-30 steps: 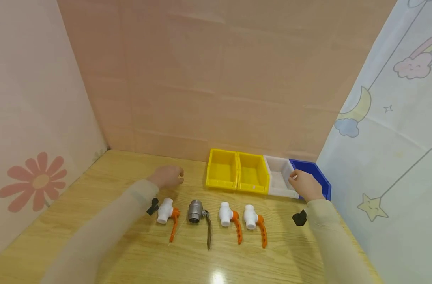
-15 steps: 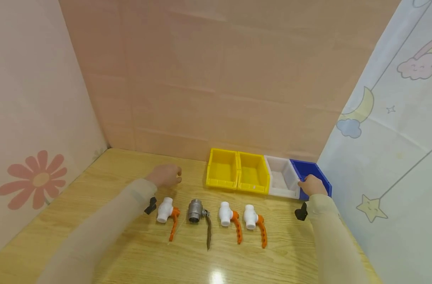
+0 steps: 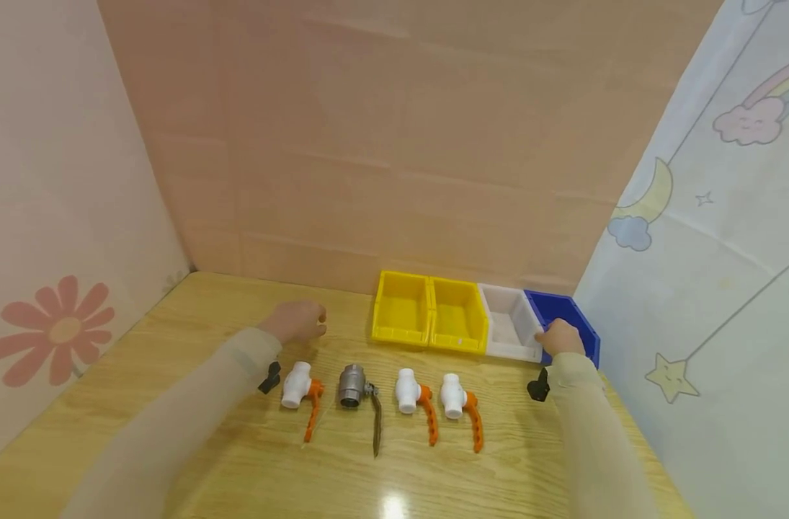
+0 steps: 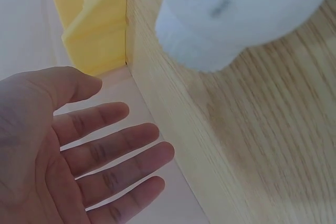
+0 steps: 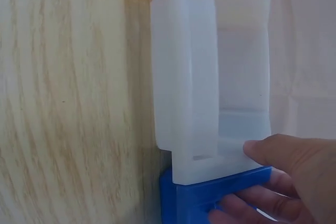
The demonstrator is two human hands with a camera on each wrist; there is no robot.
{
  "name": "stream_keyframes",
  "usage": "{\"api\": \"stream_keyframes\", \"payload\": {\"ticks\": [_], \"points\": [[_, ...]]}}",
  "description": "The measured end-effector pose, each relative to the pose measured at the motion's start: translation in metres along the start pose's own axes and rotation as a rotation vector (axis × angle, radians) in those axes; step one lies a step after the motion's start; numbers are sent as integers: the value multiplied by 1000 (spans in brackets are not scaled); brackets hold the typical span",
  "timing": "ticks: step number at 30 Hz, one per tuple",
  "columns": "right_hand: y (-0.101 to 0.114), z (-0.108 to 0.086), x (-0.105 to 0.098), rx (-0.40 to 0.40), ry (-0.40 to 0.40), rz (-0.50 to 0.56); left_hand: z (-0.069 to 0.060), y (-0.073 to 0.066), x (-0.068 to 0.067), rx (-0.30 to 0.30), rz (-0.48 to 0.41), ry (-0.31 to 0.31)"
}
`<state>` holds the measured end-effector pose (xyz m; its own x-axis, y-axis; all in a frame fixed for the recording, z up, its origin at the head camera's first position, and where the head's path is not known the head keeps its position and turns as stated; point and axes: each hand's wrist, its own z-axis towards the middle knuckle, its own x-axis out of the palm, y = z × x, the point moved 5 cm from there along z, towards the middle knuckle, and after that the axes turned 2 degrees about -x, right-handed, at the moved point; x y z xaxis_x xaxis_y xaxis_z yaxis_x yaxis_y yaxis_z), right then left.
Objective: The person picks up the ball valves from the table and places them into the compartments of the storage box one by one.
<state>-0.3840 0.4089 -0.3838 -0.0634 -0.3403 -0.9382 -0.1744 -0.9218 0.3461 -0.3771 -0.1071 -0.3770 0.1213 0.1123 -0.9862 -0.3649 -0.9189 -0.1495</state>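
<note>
My right hand point(image 3: 561, 337) is at the wall where the white bin point(image 3: 514, 351) meets the blue bin point(image 3: 586, 324). In the right wrist view its thumb lies on the white side and its fingers reach into the blue bin, pinching the adjoining walls. My left hand point(image 3: 295, 321) hovers over the table behind a white ball valve point(image 3: 296, 387) with an orange handle, its fingers loose and holding nothing. To that valve's right lie a grey metal ball valve point(image 3: 351, 387) and two more white ball valves point(image 3: 406, 391) with orange handles.
Two yellow bins point(image 3: 400, 335) adjoin the white one on the left, in one row at the back of the wooden table point(image 3: 251, 461). A peach cloth point(image 3: 316, 180) hangs behind, and patterned cloths stand on both sides.
My right hand has moved right and slightly down, from above the white bin to the wall between white and blue bins. The left hand has barely moved. The valves stay in place.
</note>
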Motion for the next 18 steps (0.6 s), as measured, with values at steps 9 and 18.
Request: {"api": "stream_keyframes", "payload": {"ticks": [9,18], "points": [[4,0,7,5,-46,-20,-1,10,7,-39,-28,25],[27,-2,12,-37,-56,-5,-3,22,5,-63,-42,56]]}}
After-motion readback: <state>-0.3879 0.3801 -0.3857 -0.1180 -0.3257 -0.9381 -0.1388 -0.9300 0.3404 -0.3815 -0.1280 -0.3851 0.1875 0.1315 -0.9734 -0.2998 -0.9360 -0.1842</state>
